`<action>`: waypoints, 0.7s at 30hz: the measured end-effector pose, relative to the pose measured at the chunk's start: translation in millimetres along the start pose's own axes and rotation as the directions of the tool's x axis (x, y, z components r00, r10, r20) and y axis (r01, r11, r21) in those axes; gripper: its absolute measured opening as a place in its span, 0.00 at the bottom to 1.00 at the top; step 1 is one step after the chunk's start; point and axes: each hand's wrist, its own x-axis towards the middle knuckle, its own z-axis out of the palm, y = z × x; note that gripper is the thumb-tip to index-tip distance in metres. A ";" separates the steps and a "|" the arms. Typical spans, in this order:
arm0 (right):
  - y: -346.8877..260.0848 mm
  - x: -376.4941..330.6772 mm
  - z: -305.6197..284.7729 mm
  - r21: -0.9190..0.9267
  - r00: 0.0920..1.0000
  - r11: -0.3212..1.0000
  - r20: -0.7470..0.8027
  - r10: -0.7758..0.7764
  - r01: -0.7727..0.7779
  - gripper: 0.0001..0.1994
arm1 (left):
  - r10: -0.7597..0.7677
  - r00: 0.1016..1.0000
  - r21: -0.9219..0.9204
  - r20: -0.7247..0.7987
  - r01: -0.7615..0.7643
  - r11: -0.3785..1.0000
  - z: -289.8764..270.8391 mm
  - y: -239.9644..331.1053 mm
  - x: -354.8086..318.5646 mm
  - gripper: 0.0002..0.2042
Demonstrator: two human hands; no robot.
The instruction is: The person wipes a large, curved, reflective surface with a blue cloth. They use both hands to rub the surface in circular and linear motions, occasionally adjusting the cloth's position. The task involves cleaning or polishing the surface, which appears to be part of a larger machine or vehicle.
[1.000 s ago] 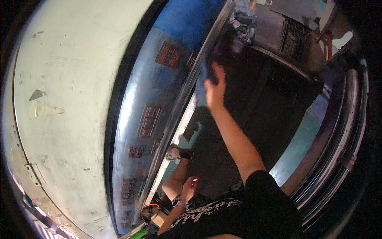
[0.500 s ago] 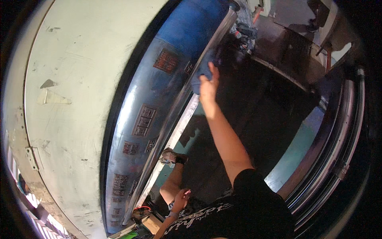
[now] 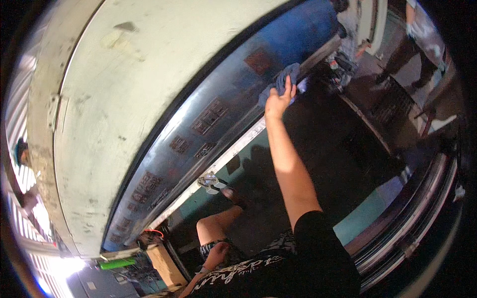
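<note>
- Cylinder (image 3: pixel 231 94), one, blue, long axis lower left to upper right, lying left of our right hand (image 3: pixel 278 103), the nearer of two.
- Left hand (image 3: pixel 216 255) near our leg (image 3: pixel 218 224); we cannot tell its grip.
- Right hand, half-curled, holds one blue cloth (image 3: pixel 291 71) at the cylinder's lower-right edge.

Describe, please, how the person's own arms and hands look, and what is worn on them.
The black short sleeve leaves the right forearm bare. The right hand and left hand wear no gloves. A pale band is at the left wrist; it is too small to identify.
</note>
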 end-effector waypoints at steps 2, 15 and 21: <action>-3.0 -45.7 1.3 0.026 0.998 1.000 0.060 0.004 -0.005 0.33 | 0.057 0.998 0.062 -0.010 -0.057 0.996 4.7 11.7 -6.2 0.11; -57.5 -161.1 21.0 -0.361 0.844 0.796 0.430 -0.319 0.485 0.38 | 0.341 0.940 -0.035 -0.015 -0.341 0.939 -12.6 -13.1 49.4 0.12; -59.4 -262.0 21.3 -0.281 0.705 0.809 0.676 -0.215 0.517 0.37 | 0.384 0.922 -0.052 -0.047 -0.386 0.921 -32.1 -104.7 50.7 0.10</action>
